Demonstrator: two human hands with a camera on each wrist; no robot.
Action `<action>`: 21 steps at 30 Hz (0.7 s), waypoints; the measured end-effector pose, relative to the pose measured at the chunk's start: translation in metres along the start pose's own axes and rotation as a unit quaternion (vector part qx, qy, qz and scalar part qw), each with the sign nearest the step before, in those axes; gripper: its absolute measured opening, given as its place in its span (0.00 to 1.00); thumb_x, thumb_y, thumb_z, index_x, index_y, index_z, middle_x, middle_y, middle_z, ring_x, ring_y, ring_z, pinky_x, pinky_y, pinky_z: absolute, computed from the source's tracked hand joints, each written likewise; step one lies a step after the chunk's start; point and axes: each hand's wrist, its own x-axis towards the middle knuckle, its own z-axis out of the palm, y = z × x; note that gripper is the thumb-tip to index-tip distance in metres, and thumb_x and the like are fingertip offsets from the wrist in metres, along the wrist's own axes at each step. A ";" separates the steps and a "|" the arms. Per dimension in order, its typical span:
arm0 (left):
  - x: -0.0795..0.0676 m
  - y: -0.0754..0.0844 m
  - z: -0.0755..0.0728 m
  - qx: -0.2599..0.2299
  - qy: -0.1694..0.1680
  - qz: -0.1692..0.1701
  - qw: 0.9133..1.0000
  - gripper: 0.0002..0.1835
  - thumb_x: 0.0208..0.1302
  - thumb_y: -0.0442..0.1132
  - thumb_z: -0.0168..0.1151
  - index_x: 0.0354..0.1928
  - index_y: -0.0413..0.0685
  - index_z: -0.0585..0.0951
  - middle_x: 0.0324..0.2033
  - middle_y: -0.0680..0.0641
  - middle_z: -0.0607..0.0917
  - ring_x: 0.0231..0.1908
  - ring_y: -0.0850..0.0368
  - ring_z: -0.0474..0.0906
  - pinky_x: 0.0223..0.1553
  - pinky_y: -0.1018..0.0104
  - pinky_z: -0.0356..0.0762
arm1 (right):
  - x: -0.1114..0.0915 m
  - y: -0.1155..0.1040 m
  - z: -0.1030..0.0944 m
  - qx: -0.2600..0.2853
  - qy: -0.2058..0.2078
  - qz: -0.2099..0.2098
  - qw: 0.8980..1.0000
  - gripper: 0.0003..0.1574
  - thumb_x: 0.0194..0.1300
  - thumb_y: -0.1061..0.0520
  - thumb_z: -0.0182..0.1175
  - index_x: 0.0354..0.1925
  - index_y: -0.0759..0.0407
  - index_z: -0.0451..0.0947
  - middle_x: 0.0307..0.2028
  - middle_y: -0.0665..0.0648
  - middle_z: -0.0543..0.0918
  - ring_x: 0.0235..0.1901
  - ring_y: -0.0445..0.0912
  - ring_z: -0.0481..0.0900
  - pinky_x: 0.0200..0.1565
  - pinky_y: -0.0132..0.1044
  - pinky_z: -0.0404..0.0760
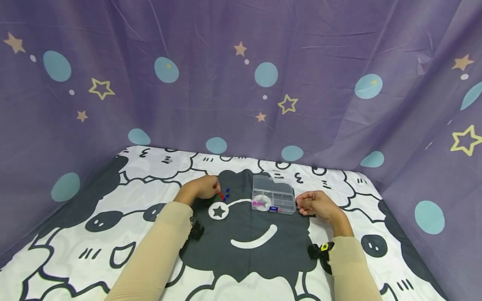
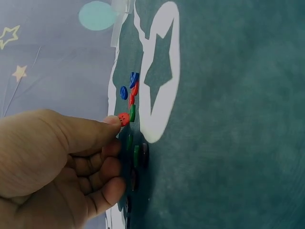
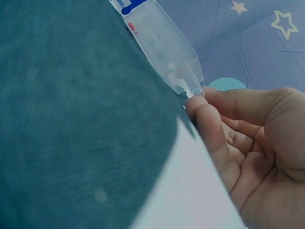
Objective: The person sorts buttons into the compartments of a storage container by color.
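In the left wrist view, my left hand (image 2: 52, 162) pinches a red button (image 2: 124, 119) between thumb and index finger, just above the dark cloth. Several loose buttons lie close by, among them a blue button (image 2: 124, 92) and a green button (image 2: 137, 155). To the right in the head view stands a clear plastic compartment box (image 1: 273, 202), its lid (image 1: 272, 183) tipped back. Pink pieces (image 1: 257, 203) and a blue piece (image 1: 273, 209) sit in its front compartments. My right hand (image 1: 318, 205) holds the box's right end with thumb and index fingertips.
A cloth (image 1: 256, 263) with black, white and grey cartoon shapes covers the table. Behind it hangs a purple curtain (image 1: 211, 96) with stars and blue ovals. Black wrist devices sit at the left wrist (image 1: 196, 228) and right wrist (image 1: 320, 250).
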 end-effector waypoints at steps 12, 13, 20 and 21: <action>0.002 0.000 0.004 -0.017 0.014 0.036 0.999 0.11 0.75 0.33 0.51 0.33 0.42 0.80 0.30 0.50 0.80 0.31 0.57 0.73 0.40 0.60 0.73 | 0.002 0.005 0.000 0.003 0.002 0.003 1.000 0.12 0.72 0.68 0.57 0.49 0.77 0.77 0.31 0.55 0.82 0.28 0.42 0.83 0.34 0.33 0.84; 0.002 0.001 0.004 -0.019 0.015 0.035 0.999 0.11 0.75 0.33 0.51 0.34 0.42 0.80 0.30 0.51 0.80 0.31 0.57 0.73 0.40 0.60 0.73 | 0.003 0.006 0.000 0.004 -0.001 0.003 1.000 0.12 0.72 0.68 0.58 0.49 0.77 0.77 0.31 0.55 0.82 0.28 0.42 0.83 0.34 0.33 0.84; 0.006 0.011 0.003 -0.010 0.027 0.049 0.998 0.11 0.76 0.34 0.52 0.34 0.44 0.80 0.29 0.51 0.79 0.32 0.57 0.74 0.43 0.58 0.75 | 0.003 0.005 0.000 -0.004 -0.001 -0.004 1.000 0.12 0.72 0.68 0.57 0.50 0.78 0.76 0.31 0.55 0.82 0.28 0.42 0.83 0.34 0.33 0.84; 0.007 0.013 0.003 -0.009 0.029 0.052 0.998 0.11 0.76 0.34 0.52 0.34 0.43 0.80 0.29 0.51 0.79 0.33 0.57 0.75 0.44 0.57 0.75 | 0.003 0.005 -0.001 -0.006 0.000 -0.005 1.000 0.13 0.72 0.68 0.57 0.50 0.79 0.76 0.31 0.55 0.82 0.28 0.42 0.82 0.34 0.33 0.84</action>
